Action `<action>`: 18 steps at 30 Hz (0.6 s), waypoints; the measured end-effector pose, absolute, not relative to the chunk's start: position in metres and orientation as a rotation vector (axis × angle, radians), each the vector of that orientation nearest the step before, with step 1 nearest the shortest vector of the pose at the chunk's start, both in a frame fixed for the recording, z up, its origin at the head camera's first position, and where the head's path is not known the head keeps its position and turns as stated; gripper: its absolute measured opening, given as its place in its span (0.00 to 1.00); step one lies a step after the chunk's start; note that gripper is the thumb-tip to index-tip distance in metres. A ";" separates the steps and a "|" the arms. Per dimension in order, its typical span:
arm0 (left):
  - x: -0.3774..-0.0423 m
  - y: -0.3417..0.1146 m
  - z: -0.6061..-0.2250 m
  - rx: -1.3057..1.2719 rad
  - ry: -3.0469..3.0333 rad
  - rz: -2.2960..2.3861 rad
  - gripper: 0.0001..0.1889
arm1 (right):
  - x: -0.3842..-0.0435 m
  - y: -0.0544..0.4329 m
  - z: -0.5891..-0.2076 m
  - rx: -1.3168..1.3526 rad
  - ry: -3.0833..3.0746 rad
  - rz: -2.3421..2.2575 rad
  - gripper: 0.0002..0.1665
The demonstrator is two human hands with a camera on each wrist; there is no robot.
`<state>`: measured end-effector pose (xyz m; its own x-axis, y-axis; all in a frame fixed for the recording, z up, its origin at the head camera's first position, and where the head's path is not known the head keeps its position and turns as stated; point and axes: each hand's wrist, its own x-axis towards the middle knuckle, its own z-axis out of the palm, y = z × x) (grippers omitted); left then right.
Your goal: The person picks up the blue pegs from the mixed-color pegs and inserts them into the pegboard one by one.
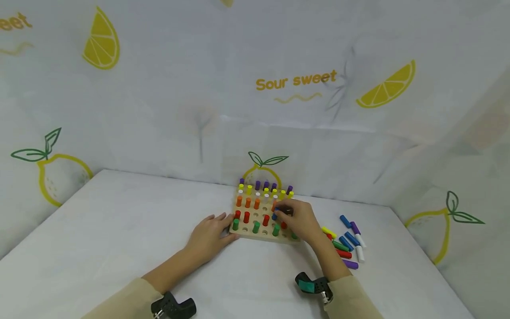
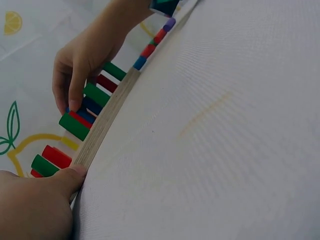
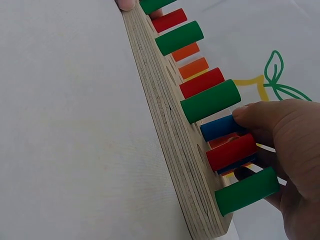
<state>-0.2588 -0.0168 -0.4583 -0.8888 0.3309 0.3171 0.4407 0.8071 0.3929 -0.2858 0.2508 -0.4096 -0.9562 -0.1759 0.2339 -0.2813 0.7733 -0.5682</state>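
A wooden pegboard [image 1: 263,237] with rows of coloured pegs lies on the table. My left hand [image 1: 209,237] holds its near left corner, thumb [image 2: 75,172] against the front side and a fingertip beside the pegs. My right hand [image 1: 296,217] is over the board's right half and pinches a blue peg [image 2: 82,115]. A second blue peg stands close by, among red pegs [image 3: 232,151] and green pegs [image 3: 247,191]. Further back are orange [image 1: 256,204], white, yellow and purple pegs. My right fingers partly hide the pegs around them.
Right of the board lies a loose pile of pegs, including a green one [image 1: 340,246], a white one [image 1: 360,254] and a purple one [image 1: 350,264]. A white lemon-print cloth [image 1: 179,110] hangs behind the table's [image 1: 131,208] back edge, close to the board.
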 end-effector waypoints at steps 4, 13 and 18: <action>-0.260 -0.016 -0.457 -0.599 -2.747 -0.661 0.32 | -0.286 0.251 -0.408 0.385 -2.775 0.946 0.10; -0.260 -0.017 -0.461 -0.607 -2.747 -0.651 0.31 | -0.286 0.252 -0.409 0.413 -2.781 0.913 0.10; -0.259 -0.015 -0.460 -0.606 -2.738 -0.666 0.31 | -0.286 0.254 -0.409 0.418 -2.779 0.929 0.10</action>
